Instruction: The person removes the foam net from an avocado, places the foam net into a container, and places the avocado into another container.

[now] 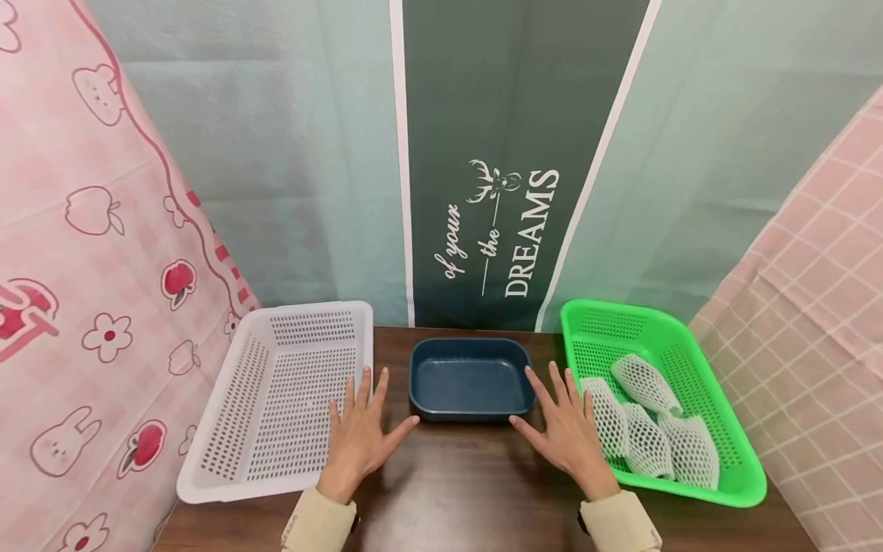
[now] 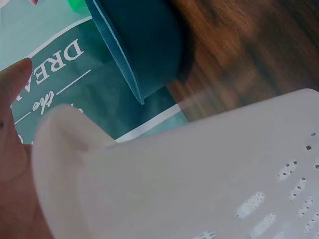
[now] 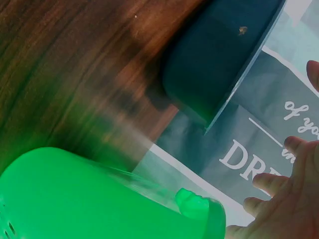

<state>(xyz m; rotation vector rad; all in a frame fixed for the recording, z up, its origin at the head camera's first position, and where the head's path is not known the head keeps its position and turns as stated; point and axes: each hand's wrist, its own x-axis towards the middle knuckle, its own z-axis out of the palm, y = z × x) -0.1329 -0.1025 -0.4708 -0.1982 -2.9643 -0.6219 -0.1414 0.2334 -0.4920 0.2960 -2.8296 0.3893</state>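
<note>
Between the two hands a dark blue rectangular dish (image 1: 472, 418) sits on the wooden table, with nothing inside it. My left hand (image 1: 360, 437) is spread with straight fingers, over the right rim of a white perforated basket (image 1: 303, 414). My right hand (image 1: 567, 433) is likewise spread, its fingertips between the dish and a green perforated basket (image 1: 738, 452). Several white foam net sleeves (image 1: 645, 383) lie in the green basket; whether they wrap anything I cannot tell. Neither hand holds a thing. Both wrist views show the outer wall of the dish (image 2: 149, 45) beside a basket.
A green cloth (image 1: 483, 100) with printed words hangs behind the table (image 1: 455, 491). Pink patterned cloth (image 1: 103, 268) stands along the left side, and pink checked cloth (image 1: 814, 307) along the right. The white basket has nothing in it.
</note>
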